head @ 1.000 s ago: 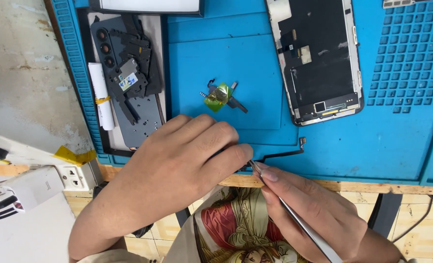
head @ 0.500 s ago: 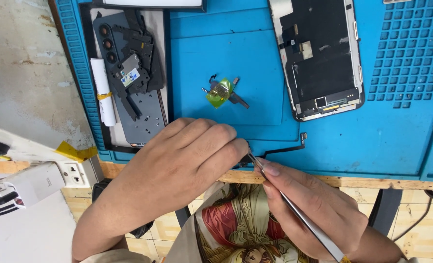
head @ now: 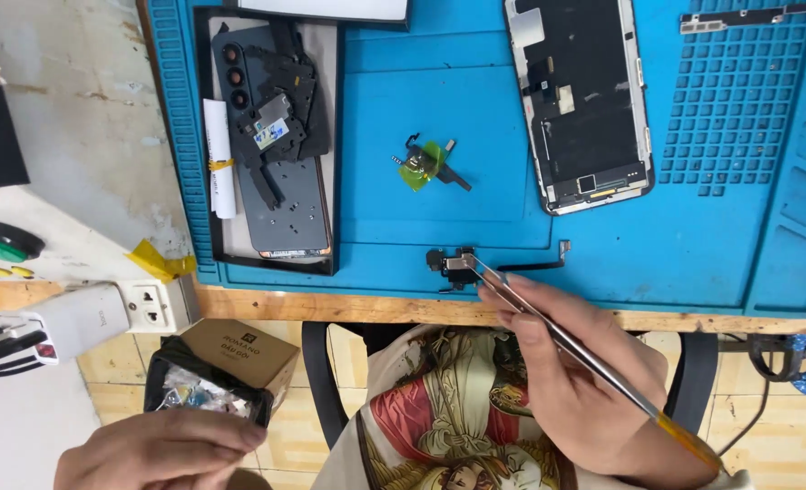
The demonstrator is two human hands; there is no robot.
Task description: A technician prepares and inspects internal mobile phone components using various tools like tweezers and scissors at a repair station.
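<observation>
My right hand (head: 573, 367) grips metal tweezers (head: 566, 340) whose tips touch a small black flex-cable part (head: 457, 264) lying near the front edge of the blue work mat (head: 693, 245). My left hand (head: 162, 449) is low at the bottom left, fingers drawn together, just under a small black box of bagged parts (head: 205, 395); whether it pinches anything is hidden. A small part with green tape (head: 425, 165) lies mid-mat. An opened phone screen assembly (head: 582, 100) lies at the upper right, and a dismantled dark phone (head: 271, 145) lies in a tray on the left.
A white power strip (head: 153, 304) and a white charger with cables (head: 49, 331) sit left of the mat. A brown cardboard box (head: 239, 349) rests by the black box. The wooden bench edge (head: 330, 308) runs below the mat. A metal strip (head: 747, 16) lies top right.
My left hand has pulled away from the mat's front edge down to the bottom left, uncovering the flex-cable part. My right hand still holds the tweezers at that part.
</observation>
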